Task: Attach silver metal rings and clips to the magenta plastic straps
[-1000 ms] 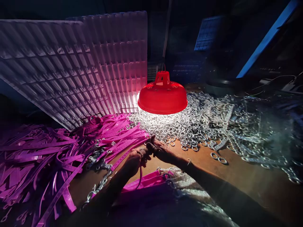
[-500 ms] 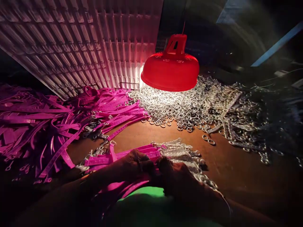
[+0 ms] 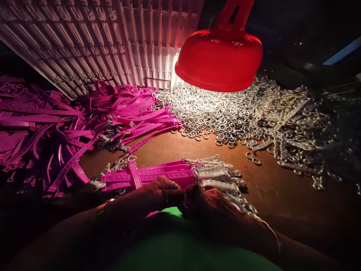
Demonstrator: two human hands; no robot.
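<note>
My left hand (image 3: pixel 166 194) is closed, fingertips pinched together close to the fingertips of my right hand (image 3: pixel 199 199). A bit of pink strap (image 3: pixel 153 213) shows under the left fingers, so the left hand seems to grip a strap; most of it is in shadow. My right hand is also closed, and what its fingers hold is hidden in the dark. Just beyond both hands lies a row of pink straps (image 3: pixel 160 172) with metal rings at the left end and silvery chains (image 3: pixel 216 173) at the right end. One short strap (image 3: pixel 134 174) lies across them.
A red lamp (image 3: pixel 220 62) hangs low over a heap of metal rings (image 3: pixel 208 113). Silvery chains (image 3: pixel 296 131) are piled at the right, pink straps (image 3: pixel 62 128) at the left. A ribbed pale panel (image 3: pixel 135 41) stands behind. Two loose rings (image 3: pixel 253 159) lie on the brown tabletop (image 3: pixel 270 192).
The view has shifted, so the lamp looks larger and higher. Both hands stay close together. The pink straps that hung below my left hand are now mostly out of sight.
</note>
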